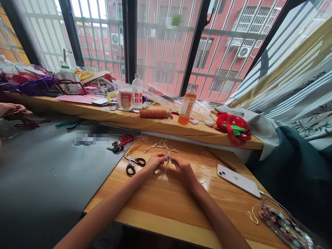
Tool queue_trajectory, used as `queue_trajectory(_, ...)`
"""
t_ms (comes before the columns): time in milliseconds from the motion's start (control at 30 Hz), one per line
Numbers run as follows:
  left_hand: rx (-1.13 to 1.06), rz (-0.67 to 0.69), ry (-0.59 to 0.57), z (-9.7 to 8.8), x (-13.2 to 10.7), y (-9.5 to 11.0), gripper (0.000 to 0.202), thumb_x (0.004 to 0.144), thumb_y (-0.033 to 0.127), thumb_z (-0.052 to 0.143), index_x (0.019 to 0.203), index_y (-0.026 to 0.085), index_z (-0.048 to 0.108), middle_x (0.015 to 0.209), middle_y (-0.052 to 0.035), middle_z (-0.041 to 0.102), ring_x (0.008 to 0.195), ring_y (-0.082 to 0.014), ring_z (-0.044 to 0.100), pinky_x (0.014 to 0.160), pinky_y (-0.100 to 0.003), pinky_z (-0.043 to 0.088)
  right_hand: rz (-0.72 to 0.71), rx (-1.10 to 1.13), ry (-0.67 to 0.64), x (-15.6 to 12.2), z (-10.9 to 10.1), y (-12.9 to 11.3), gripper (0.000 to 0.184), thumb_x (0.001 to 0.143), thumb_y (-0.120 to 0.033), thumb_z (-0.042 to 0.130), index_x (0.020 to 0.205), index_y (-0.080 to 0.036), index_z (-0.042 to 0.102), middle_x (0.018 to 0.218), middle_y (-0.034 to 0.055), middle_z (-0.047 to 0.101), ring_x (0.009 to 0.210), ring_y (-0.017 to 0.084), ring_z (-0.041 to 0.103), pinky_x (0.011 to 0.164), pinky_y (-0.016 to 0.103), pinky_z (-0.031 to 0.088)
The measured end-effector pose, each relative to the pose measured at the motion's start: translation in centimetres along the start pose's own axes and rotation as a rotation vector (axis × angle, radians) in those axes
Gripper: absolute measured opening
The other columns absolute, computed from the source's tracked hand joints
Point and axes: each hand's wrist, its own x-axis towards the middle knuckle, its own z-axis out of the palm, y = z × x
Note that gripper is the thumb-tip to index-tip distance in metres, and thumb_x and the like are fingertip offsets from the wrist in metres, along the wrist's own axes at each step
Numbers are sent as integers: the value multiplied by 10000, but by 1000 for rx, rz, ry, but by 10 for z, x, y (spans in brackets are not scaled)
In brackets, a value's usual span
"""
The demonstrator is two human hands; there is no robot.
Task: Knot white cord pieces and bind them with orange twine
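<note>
My left hand point(155, 161) and my right hand point(182, 167) meet over a wooden table point(166, 204). Both pinch a small craft piece point(167, 163) of pale cords with tiny blue beads, held upright between the fingertips. The cord ends hang down toward the tabletop. Black-handled scissors point(134, 163) lie just left of my left hand. Loose pale cord pieces point(158, 145) lie scattered beyond my hands.
A white phone point(238, 180) lies face down to the right, near a clear box of beads point(285, 224). On the sill stand an orange thread spool point(154, 113), two bottles point(187, 105) and a red strawberry pouch point(232, 127). Another person's hand point(11, 110) works at far left.
</note>
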Motion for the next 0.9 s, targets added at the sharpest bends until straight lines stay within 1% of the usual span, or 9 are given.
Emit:
queue_trajectory(100,20,-6,-9,0,1,-1,298,551,401,611,608,118,535,462,58,413,417,-40,306,415,-187,174,-10,-118,-12,0,-1,2,245,815,-185,362,950,-175,567,861,63,612,779,168,556,694,275,414)
queue_trajectory(200,46,-9,-22,0,2,-2,318,533,409,614,626,116,534,492,58,423,432,-41,320,419,-182,184,21,-221,2,0,-1,3,227,812,-176,359,890,-158,572,831,67,607,758,163,552,681,262,409)
queue_trajectory(367,133,-13,-29,-1,5,-3,274,549,370,583,647,122,522,495,64,406,425,-44,317,421,-180,197,100,-277,28,0,-3,6,218,811,-185,354,777,-157,567,763,58,601,711,149,544,650,235,389)
queue_trajectory(467,248,22,-83,-3,7,-6,219,583,325,552,650,117,536,489,56,426,439,-54,339,433,-178,232,141,-274,47,0,-4,10,224,814,-207,356,747,-158,564,733,46,602,675,141,540,622,224,371)
queue_trajectory(567,367,77,-144,-4,9,-9,172,615,258,518,688,111,568,522,34,489,489,-73,409,489,-181,307,158,-285,38,1,-3,15,232,812,-218,362,710,-159,562,704,38,601,645,134,532,598,216,352)
queue_trajectory(667,514,137,-171,-6,8,-8,188,645,203,473,734,104,604,570,7,554,543,-96,471,547,-192,355,162,-322,23,1,-3,17,248,812,-224,357,681,-161,557,679,32,598,628,129,528,586,210,335)
queue_trajectory(800,723,230,-163,-6,5,-3,251,654,146,438,796,115,643,750,-32,639,684,-131,538,653,-206,387,175,-431,0,1,-4,18,262,813,-227,350,655,-168,550,667,28,598,621,128,528,566,211,309)
queue_trajectory(900,848,261,-119,-6,1,-2,297,657,111,408,820,131,655,805,-42,656,739,-144,562,692,-212,396,181,-524,-28,1,-5,16,246,806,-227,357,662,-171,549,676,28,605,610,127,529,543,216,285)
